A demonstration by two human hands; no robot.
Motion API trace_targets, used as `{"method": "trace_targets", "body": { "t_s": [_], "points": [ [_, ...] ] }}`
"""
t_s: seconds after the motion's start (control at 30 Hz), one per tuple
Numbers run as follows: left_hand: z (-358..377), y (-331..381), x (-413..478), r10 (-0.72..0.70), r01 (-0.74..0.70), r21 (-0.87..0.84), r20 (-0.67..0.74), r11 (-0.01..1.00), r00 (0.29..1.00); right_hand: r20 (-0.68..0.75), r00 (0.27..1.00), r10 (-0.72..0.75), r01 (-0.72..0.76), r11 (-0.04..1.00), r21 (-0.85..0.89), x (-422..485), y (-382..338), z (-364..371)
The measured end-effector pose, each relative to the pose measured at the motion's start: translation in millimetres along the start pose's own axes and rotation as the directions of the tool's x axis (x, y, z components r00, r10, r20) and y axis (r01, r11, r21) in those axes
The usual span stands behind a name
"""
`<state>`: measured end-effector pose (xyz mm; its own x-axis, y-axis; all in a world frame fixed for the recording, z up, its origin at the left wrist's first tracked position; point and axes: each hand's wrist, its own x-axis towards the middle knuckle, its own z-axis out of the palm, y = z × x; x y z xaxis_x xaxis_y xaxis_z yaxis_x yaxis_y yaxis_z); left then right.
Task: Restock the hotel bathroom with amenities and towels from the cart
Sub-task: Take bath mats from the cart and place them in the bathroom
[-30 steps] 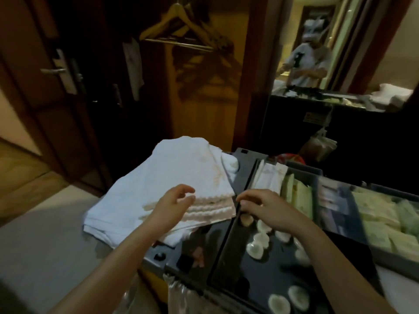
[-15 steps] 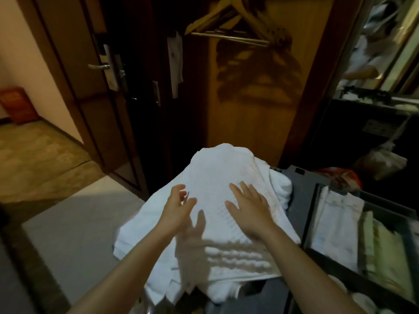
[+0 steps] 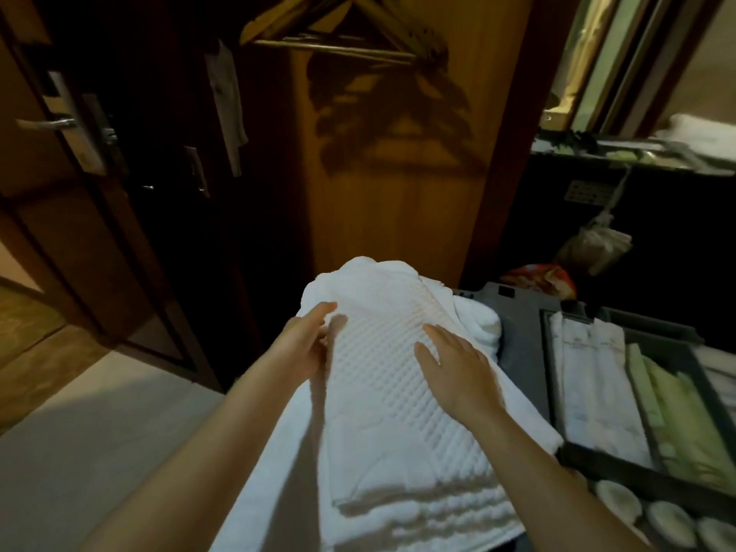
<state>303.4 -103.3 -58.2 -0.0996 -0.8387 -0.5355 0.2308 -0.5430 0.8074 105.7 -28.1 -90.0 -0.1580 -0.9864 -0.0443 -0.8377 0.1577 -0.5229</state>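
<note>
Hotel entry closet: wooden panel with hangers (image 3: 330,45) above, housekeeping cart (image 3: 517,312) at right.

The stack of folded white towels (image 3: 390,412) lies on the cart's left end and overhangs its edge. The left hand (image 3: 306,344) grips the left edge of the stack's waffle-textured top layer, thumb on top. The right hand (image 3: 458,372) rests flat on the same layer, fingers straight and close together. In the tray (image 3: 547,352) just right of the stack, white sachets (image 3: 593,392) carry a small printed emblem and text, too blurred to read, beside pale green packets (image 3: 677,412).
</note>
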Motion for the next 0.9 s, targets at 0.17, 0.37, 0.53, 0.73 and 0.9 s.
{"method": "trace_targets", "body": {
  "t_s": [0.17,0.37,0.53,0.73,0.9],
  "points": [
    [18.2,11.8,10.9,-0.094,0.078,0.246,0.056,0.966,0.994,-0.057,0.998,0.011,-0.009,0.999,0.040,-3.7,-1.3,-2.6],
    [8.0,-0.3,27.3,-0.088,0.059,0.183,0.152,0.981,0.984,-0.091,0.996,0.006,0.000,0.998,0.065,-7.4,-3.9,-6.0],
    [4.1,-2.5,18.5,-0.014,0.006,0.050,0.157,0.999,0.988,-0.120,0.993,-0.005,0.016,0.995,0.097,-8.0,-3.2,-6.6],
    [7.1,21.9,-9.5,0.191,-0.162,-0.188,0.151,0.969,0.970,-0.298,0.954,0.024,0.015,0.992,0.129,-7.2,-7.3,-26.8],
    [-11.8,27.8,-12.3,0.145,-0.117,-0.521,0.013,0.846,0.989,-0.410,0.911,0.052,0.121,0.916,0.383,-17.6,-35.5,-40.9]
  ]
}}
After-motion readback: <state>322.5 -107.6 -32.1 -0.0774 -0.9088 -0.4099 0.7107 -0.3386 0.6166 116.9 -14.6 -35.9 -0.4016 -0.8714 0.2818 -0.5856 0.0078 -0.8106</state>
